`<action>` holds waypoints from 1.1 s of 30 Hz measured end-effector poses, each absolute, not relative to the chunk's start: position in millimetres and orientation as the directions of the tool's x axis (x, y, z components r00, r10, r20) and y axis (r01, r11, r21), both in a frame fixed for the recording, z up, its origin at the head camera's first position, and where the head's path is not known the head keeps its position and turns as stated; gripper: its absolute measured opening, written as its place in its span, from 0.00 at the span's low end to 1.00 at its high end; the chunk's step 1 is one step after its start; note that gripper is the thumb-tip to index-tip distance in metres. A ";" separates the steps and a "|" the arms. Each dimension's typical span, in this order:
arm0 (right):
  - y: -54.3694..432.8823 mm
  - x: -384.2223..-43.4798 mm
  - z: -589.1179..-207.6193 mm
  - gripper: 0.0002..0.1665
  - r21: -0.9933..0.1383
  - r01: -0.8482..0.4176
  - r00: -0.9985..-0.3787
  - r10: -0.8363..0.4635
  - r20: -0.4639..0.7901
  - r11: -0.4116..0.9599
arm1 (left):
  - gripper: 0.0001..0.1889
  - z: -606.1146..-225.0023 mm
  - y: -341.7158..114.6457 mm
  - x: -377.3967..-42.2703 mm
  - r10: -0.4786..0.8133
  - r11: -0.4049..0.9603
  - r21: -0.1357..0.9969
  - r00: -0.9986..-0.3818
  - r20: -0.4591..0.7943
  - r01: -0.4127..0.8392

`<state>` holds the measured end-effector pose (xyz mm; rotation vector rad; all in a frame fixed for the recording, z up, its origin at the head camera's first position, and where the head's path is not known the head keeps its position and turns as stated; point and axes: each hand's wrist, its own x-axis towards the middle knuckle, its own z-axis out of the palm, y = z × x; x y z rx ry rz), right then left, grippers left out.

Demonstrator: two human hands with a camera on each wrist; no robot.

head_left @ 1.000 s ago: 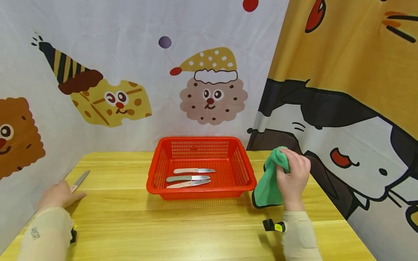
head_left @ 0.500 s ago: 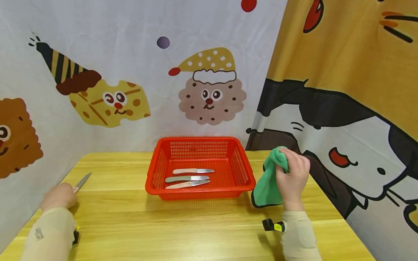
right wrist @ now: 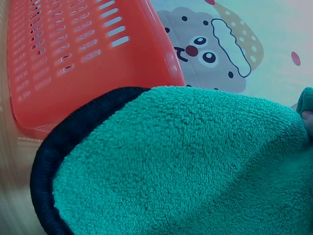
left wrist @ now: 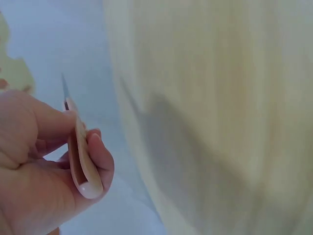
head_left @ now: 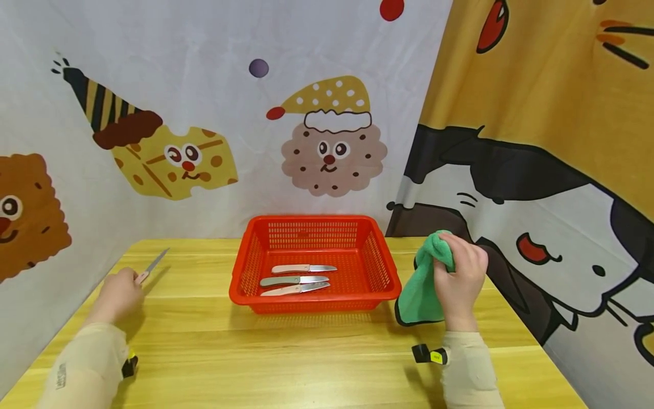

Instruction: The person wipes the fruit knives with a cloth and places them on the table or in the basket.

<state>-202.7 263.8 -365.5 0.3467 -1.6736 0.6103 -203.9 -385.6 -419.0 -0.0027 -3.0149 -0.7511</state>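
Observation:
A small folding knife [left wrist: 80,147] with a pinkish handle is gripped by my left hand [head_left: 118,293], thumb and fingers round the handle. Its blade [head_left: 158,259] is out and points away, up and to the right, above the table's left side. My right hand [head_left: 460,278] pinches a green towel [head_left: 420,292] with a dark edge, which hangs down beside the basket. In the right wrist view the towel [right wrist: 181,161] fills most of the picture, and only a bit of a finger shows at the right edge.
A red plastic basket [head_left: 317,304] stands at the table's middle. Inside lie a pink-handled knife [head_left: 291,268], a green-handled knife [head_left: 281,280] and another pink-handled knife [head_left: 283,290]. The wooden table [head_left: 265,363] meets a printed curtain [head_left: 204,74] behind.
My left hand has closed on the knife at the table's left and lifted it, moving right and away. The right hand and towel have stayed in place.

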 end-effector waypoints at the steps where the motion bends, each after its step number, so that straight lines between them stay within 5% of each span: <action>1: 263.8 -202.6 -365.3 0.20 -0.200 -0.545 -0.195 0.108 0.975 0.814 | 0.11 -417.2 -380.1 -204.6 -0.007 0.873 0.487 -0.997 0.072 0.029; 8: 263.7 -203.1 -364.5 0.20 -0.203 -0.545 -0.198 0.110 0.974 0.814 | 0.12 -402.9 -339.5 -205.3 -0.047 0.813 0.565 -0.952 0.303 0.140; 19: 264.4 -203.4 -365.9 0.21 -0.210 -0.544 -0.196 0.121 0.973 0.813 | 0.16 -376.1 -287.0 -197.2 -0.095 0.508 0.829 -0.941 0.323 0.233; 25: 265.4 -203.3 -365.6 0.22 -0.212 -0.542 -0.193 0.125 0.973 0.813 | 0.11 -360.1 -263.2 -190.9 -0.074 0.066 0.951 -0.949 0.306 0.302; 29: 266.5 -203.1 -364.3 0.21 -0.213 -0.541 -0.185 0.132 0.974 0.814 | 0.10 -351.0 -246.3 -189.4 -0.039 -0.306 0.875 -0.924 0.381 0.374; 33: 266.2 -201.3 -360.6 0.18 -0.211 -0.538 -0.175 0.137 0.975 0.816 | 0.11 -345.9 -231.7 -189.4 0.020 -0.503 0.774 -0.889 0.457 0.386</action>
